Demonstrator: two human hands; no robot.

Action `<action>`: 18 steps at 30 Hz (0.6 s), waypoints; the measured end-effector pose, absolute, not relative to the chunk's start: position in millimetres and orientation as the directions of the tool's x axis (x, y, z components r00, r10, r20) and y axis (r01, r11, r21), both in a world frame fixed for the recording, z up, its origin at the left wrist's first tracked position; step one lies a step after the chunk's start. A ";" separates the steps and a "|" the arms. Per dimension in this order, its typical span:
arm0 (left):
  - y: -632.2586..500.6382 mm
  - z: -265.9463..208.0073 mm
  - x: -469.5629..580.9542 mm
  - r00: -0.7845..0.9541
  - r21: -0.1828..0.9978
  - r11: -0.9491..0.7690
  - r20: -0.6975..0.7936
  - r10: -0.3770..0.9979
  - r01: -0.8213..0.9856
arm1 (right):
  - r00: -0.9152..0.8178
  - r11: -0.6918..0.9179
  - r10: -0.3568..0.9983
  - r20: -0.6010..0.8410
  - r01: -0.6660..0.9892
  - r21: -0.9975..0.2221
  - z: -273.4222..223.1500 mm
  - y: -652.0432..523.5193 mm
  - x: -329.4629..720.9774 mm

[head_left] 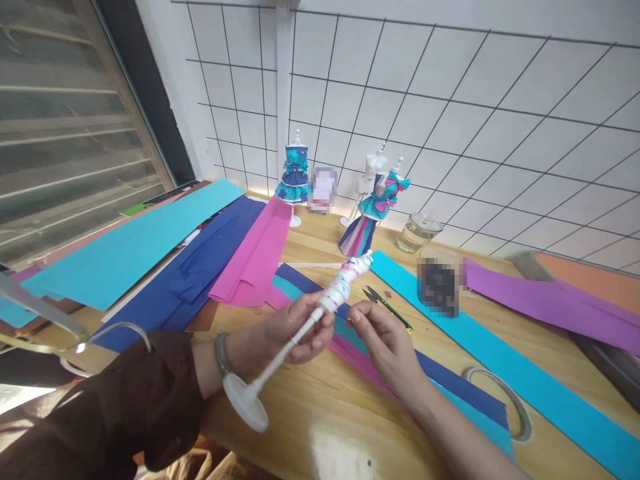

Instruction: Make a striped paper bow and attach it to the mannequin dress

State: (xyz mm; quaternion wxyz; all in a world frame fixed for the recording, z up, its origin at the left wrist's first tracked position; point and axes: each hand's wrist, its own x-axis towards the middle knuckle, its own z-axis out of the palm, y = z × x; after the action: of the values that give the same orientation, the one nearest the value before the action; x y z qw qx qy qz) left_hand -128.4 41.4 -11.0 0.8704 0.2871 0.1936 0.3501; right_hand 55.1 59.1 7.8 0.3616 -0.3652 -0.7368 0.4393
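My left hand (297, 327) is wrapped round a small white mannequin (336, 293), held tilted above the table. Its torso is wound with white tape or strips and shows pink and blue patches. The round white base (246, 403) points toward me, at the lower left. Just right of the mannequin, my right hand (385, 340) is closed with thumb and forefinger pressed together; what they hold, if anything, is too small to make out. Beyond it lie dark scissors (385, 307) with green on the handle. Strips of blue and pink paper (460, 380) lie beneath my hands.
A mannequin in a blue tiered dress (295, 175) and another in a turquoise and pink dress (377, 203) stand at the back. A glass of liquid (419, 235) is beside them. A tape roll (524, 417) rests at right. Coloured paper (150, 243) covers the left side.
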 end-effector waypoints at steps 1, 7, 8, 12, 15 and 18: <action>42.8 -10.0 -131.6 0.658 0.610 0.573 -0.110 0.745 -0.547 | -0.451 0.321 0.871 0.194 0.224 -0.920 6.7 61.6 56.5; 47.3 -12.4 -134.0 0.592 0.667 0.517 -0.139 0.794 -0.536 | -0.449 0.231 0.886 0.114 0.214 -0.949 9.1 61.4 54.8; 46.7 -13.8 -131.4 0.596 0.685 0.518 -0.150 0.789 -0.513 | -0.453 0.236 0.884 0.117 0.214 -0.948 10.8 59.0 53.6; 43.6 -18.9 -121.0 0.573 0.722 0.489 -0.156 0.804 -0.490 | -0.482 0.282 0.866 0.135 0.247 -0.927 16.9 51.5 52.0; 42.9 -22.1 -117.3 0.540 0.768 0.431 -0.134 0.831 -0.473 | -0.497 0.321 0.856 0.145 0.289 -0.902 19.1 49.3 52.6; 43.1 -24.8 -116.8 0.541 0.815 0.385 -0.106 0.834 -0.434 | -0.504 0.353 0.851 0.148 0.339 -0.872 18.7 47.9 52.2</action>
State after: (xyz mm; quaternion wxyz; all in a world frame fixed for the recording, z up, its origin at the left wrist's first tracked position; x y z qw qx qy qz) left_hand -116.8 43.1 -24.8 0.7899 0.3827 0.2615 0.4015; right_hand 52.2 47.9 18.7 0.3091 -0.3904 -0.7621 0.4138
